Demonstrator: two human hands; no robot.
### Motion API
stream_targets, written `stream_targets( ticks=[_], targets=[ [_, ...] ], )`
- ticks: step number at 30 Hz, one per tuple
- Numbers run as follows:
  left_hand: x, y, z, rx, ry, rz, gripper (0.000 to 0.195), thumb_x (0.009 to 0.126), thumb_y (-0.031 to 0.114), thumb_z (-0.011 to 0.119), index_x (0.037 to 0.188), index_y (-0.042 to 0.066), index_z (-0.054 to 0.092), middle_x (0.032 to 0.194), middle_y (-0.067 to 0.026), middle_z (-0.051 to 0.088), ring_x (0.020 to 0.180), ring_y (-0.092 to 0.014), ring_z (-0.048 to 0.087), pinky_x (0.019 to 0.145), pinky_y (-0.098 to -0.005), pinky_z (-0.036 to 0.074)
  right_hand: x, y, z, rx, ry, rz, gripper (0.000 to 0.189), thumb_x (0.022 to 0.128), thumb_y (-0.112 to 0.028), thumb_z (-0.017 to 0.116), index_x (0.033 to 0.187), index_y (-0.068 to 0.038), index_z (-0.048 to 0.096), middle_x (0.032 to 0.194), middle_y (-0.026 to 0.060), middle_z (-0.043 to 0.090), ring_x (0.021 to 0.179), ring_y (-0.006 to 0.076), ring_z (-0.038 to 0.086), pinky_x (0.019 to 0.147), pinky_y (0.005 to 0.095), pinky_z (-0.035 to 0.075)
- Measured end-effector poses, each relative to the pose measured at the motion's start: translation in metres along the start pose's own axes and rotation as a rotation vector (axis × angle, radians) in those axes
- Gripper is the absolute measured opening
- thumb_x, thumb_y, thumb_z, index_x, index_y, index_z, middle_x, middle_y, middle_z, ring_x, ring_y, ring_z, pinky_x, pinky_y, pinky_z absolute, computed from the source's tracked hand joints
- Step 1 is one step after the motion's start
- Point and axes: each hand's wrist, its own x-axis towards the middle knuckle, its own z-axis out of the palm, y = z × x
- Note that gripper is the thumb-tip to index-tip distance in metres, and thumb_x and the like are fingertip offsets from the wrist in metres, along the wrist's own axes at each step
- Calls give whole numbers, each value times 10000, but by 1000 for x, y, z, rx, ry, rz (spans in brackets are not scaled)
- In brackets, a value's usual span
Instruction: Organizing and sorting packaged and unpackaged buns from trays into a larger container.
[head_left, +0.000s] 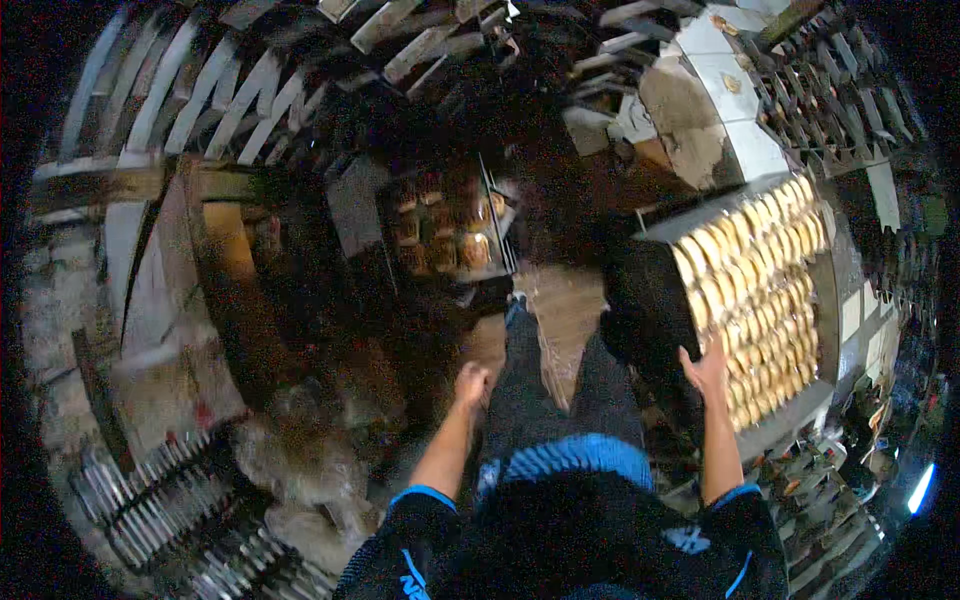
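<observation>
My right hand (707, 366) is at the near left edge of a wide grey tray (787, 427), thumb spread from the fingers. Whether it touches the tray is unclear. Packed rows of pale yellow, rounded pieces (757, 292) fill the tray, some with shiny glints. My left hand (474, 384) hangs beside my left leg with its fingers curled in, and no object shows in it. Ahead of my feet, a low container (487, 276) holds several brownish, roundish items (475, 251). Blur hides their details.
Slatted racks (172, 97) stand at the upper left, and more stacked pieces (165, 502) lie at the lower left. Behind the tray runs a white surface (731, 86). Brown floor (566, 300) shows between my legs. A bright light (921, 487) glows at the right rim.
</observation>
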Motion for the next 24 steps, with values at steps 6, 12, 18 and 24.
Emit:
stream_targets(
  ticks=[6, 12, 18, 24],
  targets=[
    [193, -49, -8, -626, -235, -339, 611, 826, 518, 562, 1282, 122, 468, 1028, -84, 565, 890, -260, 550, 785, -437, 505, -12, -7, 28, -245, 334, -195, 811, 698, -302, 737, 1297, 102, 368, 1354, 296, 363, 1279, 427, 326, 1060, 496, 262],
    [389, -101, -9, -979, 97, -376, 643, 798, 520, 639, 1243, 80, 492, 1108, -93, 501, 781, -163, 443, 548, -253, 402, -78, -80, 20, -296, 502, -131, 696, 756, -212, 641, 1328, 67, 360, 1340, 274, 328, 1251, 418, 311, 1058, 486, 240],
    [372, -110, -26, -1291, -113, 48, 603, 906, 287, 546, 1406, 66, 292, 1486, -119, 216, 1339, -286, 274, 1125, -397, 224, -83, -186, 73, 224, 129, -188, 372, 720, -101, 643, 1075, -24, 565, 1060, 221, 531, 999, 402, 517, 851, 448, 438],
    [174, -31, -103, -1085, 175, 40, 351, 802, 147, 537, 1133, 71, 449, 1048, -108, 530, 958, -255, 524, 860, -455, 448, -63, -279, 142, 544, -256, -248, 633, 784, -383, 648, 1244, 20, 481, 1171, 259, 548, 1100, 385, 530, 933, 409, 429]
  ],
)
